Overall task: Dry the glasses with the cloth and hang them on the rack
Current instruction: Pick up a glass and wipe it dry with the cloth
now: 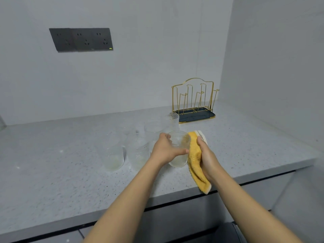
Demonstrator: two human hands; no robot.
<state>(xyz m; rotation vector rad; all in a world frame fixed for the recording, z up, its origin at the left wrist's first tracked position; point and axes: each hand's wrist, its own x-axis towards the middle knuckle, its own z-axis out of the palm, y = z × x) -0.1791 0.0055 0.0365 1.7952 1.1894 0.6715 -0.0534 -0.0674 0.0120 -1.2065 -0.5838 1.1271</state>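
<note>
Gripping a clear ribbed glass (178, 149) just above the speckled countertop (52, 172), the left hand (166, 151) has thumb and fingers wrapped around its wall. Against the glass's other side, the right hand (206, 158) is closed on a yellow cloth (194, 160), its loose end hanging below the fingers. Beyond the left fingertips stand more clear glasses (114, 155), none touching either hand. Further out past the right fingers, the gold wire rack (192, 100) waits, well apart, nothing hung on it.
</note>
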